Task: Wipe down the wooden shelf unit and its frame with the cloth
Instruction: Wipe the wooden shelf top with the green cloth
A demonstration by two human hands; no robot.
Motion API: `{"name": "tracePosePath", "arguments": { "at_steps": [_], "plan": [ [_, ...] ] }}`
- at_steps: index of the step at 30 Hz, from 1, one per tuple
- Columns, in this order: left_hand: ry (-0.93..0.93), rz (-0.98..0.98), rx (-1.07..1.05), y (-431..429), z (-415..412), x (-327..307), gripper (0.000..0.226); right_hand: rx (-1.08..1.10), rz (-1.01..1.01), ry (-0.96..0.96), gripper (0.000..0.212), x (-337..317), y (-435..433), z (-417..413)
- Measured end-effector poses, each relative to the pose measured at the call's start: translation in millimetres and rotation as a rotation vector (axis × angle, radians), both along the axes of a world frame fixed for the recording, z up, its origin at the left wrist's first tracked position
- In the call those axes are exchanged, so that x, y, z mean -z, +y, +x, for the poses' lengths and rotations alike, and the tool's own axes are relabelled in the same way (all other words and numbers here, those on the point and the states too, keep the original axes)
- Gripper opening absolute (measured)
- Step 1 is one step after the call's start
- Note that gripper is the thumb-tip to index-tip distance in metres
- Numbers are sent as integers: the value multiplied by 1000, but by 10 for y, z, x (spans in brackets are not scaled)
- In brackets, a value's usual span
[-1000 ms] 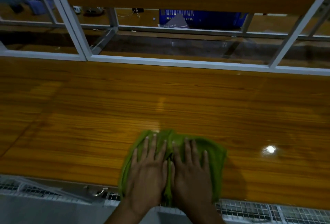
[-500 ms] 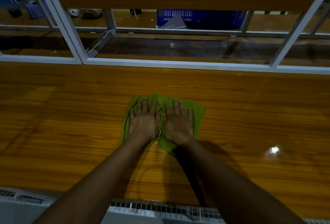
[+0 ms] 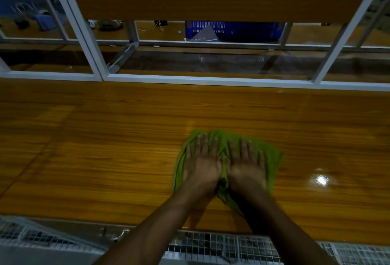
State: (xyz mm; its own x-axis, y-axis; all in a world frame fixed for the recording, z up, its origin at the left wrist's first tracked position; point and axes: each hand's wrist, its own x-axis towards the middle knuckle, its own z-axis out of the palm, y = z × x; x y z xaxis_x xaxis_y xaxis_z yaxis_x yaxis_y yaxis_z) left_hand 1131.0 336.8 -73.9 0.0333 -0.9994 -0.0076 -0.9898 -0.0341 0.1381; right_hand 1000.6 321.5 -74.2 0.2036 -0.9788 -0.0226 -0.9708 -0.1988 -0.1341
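No readable text, faint print on grey sheet (image 3: 204, 34) against blue crate (image 3: 249, 30), too blurred

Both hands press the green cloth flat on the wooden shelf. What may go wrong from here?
The green cloth is bunched between the left hand and right hand, so part of the wooden shelf may stay unwiped. The shelf looks glossy, so flat palms could slip. A long forward push might knock the hands against the white frame rail.
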Motion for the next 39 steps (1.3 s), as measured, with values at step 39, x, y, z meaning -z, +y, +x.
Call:
{"name": "tracePosePath", "arguments": {
  "at_steps": [39],
  "plan": [
    [-68, 44, -172, -2019, 827, 8, 58, -255, 53, -1, 59, -67, -2258, 838]
  ]
}}
